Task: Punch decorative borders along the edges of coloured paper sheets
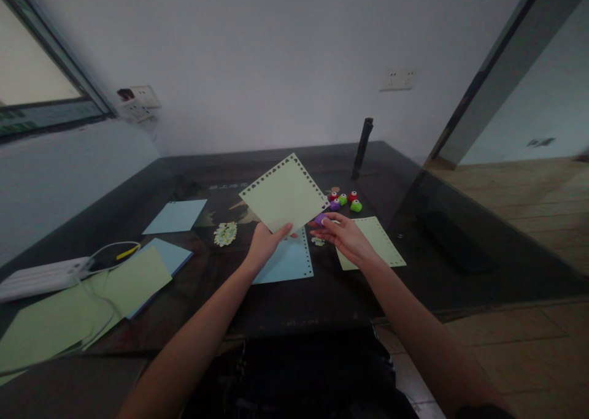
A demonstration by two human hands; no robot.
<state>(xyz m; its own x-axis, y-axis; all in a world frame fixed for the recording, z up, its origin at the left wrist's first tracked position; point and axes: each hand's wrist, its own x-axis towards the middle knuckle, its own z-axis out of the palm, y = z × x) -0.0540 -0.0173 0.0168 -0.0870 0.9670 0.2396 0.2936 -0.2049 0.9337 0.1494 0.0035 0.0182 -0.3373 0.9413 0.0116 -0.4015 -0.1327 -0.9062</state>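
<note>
A pale green sheet of paper [286, 193] is raised above the table, pinched at its lower corner by my left hand [265, 245]. Small punched shapes run along its two upper edges. My right hand [346, 240] grips a purple craft punch [321, 219] at the sheet's right corner; whether paper sits inside its slot I cannot tell. Beneath the hands lies a blue sheet [288, 262] with punched edges, partly hidden. Another punched green sheet [378, 244] rests under and beside my right wrist. A few paper cut-outs [317, 241] lie below the purple punch.
Several red, green and purple punches [343, 199] cluster behind my right hand. A pile of cut-outs [225, 234] and a blue sheet [177, 215] lie left. Further left are stacked papers [133, 284], a white power strip [43, 278] and cables. A black case [453, 241] lies right.
</note>
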